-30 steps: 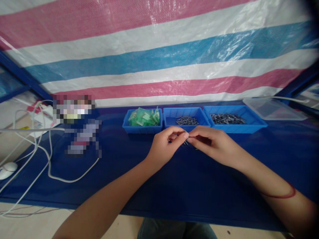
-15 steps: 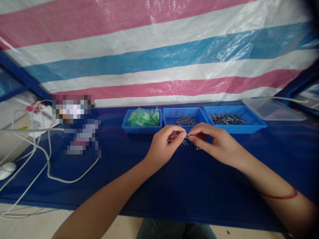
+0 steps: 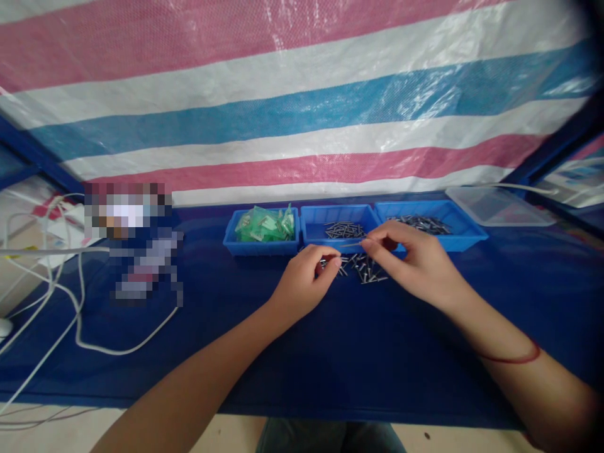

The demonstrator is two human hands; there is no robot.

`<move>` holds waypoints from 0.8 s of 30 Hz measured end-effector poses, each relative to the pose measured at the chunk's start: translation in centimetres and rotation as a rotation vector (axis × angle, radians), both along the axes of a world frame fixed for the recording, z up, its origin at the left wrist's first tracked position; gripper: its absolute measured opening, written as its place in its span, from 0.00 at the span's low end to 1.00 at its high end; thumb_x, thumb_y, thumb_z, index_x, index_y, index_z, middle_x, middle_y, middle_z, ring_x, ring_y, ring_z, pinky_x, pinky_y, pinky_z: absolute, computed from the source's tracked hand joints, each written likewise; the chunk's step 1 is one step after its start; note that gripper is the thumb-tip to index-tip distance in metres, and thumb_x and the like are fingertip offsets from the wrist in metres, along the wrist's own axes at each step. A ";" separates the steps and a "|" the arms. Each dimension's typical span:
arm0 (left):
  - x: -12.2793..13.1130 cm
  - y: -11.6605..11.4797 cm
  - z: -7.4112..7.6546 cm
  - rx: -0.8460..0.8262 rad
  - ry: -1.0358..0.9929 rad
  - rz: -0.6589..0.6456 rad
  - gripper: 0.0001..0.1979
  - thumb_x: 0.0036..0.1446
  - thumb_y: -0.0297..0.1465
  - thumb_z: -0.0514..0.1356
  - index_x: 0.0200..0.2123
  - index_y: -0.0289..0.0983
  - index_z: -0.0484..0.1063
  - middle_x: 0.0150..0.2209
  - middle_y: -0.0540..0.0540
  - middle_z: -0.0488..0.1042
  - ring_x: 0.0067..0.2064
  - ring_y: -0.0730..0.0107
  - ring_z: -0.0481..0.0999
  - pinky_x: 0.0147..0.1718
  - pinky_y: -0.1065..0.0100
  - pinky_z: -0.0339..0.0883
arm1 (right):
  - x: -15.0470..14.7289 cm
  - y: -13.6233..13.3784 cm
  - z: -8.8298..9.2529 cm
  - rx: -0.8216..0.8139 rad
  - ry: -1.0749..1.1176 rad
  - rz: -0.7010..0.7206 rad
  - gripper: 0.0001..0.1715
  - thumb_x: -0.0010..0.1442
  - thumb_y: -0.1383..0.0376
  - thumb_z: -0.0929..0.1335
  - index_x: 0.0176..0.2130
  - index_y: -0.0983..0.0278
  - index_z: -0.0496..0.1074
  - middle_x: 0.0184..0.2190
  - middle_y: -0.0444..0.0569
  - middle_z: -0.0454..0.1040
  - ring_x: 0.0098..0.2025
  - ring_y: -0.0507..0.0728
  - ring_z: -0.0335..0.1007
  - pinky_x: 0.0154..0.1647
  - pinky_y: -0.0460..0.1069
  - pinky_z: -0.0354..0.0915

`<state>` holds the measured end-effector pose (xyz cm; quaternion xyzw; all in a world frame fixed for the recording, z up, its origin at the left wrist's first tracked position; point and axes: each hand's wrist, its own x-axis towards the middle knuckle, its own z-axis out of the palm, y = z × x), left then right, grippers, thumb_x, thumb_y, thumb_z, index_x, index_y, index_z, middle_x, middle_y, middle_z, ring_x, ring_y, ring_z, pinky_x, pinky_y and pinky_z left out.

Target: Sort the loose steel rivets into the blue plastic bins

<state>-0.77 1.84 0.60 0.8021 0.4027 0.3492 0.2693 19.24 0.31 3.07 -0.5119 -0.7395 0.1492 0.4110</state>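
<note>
My left hand (image 3: 304,280) rests on the blue table with its fingers curled over the left edge of a small pile of metal pins (image 3: 365,269). My right hand (image 3: 415,261) is raised a little behind the pile, thumb and forefinger pinched on one thin pin (image 3: 355,244). Behind the hands stand three blue bins: the left bin (image 3: 259,242) holds green plastic parts (image 3: 264,223), the middle bin (image 3: 314,233) holds a few pins, the right bin (image 3: 465,236) holds many pins.
A clear plastic lid (image 3: 500,207) lies at the far right. White cables (image 3: 80,314) loop over the table's left part beside a blurred-out object (image 3: 141,270). A striped tarpaulin (image 3: 302,94) hangs behind the table.
The hands met at the fingertips before; they have come apart. My left hand dropped to the pile and my right hand drew back to the right with a pin. The camera shifted slightly.
</note>
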 end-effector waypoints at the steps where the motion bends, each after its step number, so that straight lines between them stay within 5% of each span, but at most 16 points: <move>1: -0.1 0.0 0.0 0.020 0.038 -0.005 0.09 0.61 0.33 0.54 0.41 0.37 0.72 0.38 0.47 0.75 0.37 0.71 0.72 0.40 0.70 0.66 | 0.6 0.2 0.0 0.025 0.011 -0.074 0.11 0.60 0.58 0.65 0.31 0.62 0.70 0.28 0.49 0.72 0.30 0.55 0.66 0.31 0.50 0.61; 5: -0.5 0.0 -0.2 0.141 0.272 -0.012 0.11 0.61 0.32 0.53 0.44 0.38 0.72 0.42 0.46 0.73 0.44 0.66 0.71 0.46 0.64 0.64 | 4.0 1.6 -0.3 0.048 -0.010 -0.406 0.14 0.60 0.56 0.65 0.31 0.63 0.71 0.28 0.52 0.73 0.29 0.57 0.66 0.32 0.53 0.60; 8: -0.9 0.0 -0.4 0.212 0.440 -0.005 0.13 0.61 0.32 0.54 0.47 0.40 0.71 0.45 0.45 0.71 0.45 0.63 0.70 0.46 0.61 0.64 | 6.0 2.5 -0.8 0.003 -0.201 -0.484 0.15 0.60 0.55 0.64 0.33 0.63 0.72 0.30 0.56 0.73 0.31 0.60 0.66 0.32 0.54 0.58; 13: -1.1 0.4 -0.5 0.254 0.482 -0.037 0.14 0.61 0.31 0.52 0.49 0.37 0.71 0.46 0.43 0.70 0.46 0.64 0.70 0.48 0.61 0.65 | 5.6 2.3 -0.7 0.091 -0.276 -0.462 0.12 0.60 0.57 0.65 0.35 0.63 0.73 0.31 0.56 0.74 0.33 0.61 0.68 0.33 0.54 0.58; 24: -1.8 1.0 0.4 0.216 0.520 0.017 0.11 0.61 0.31 0.53 0.43 0.36 0.73 0.41 0.44 0.73 0.44 0.64 0.73 0.46 0.64 0.66 | 1.6 0.8 -0.4 0.198 -0.265 -0.147 0.09 0.61 0.62 0.63 0.34 0.60 0.72 0.30 0.50 0.75 0.33 0.61 0.70 0.37 0.55 0.63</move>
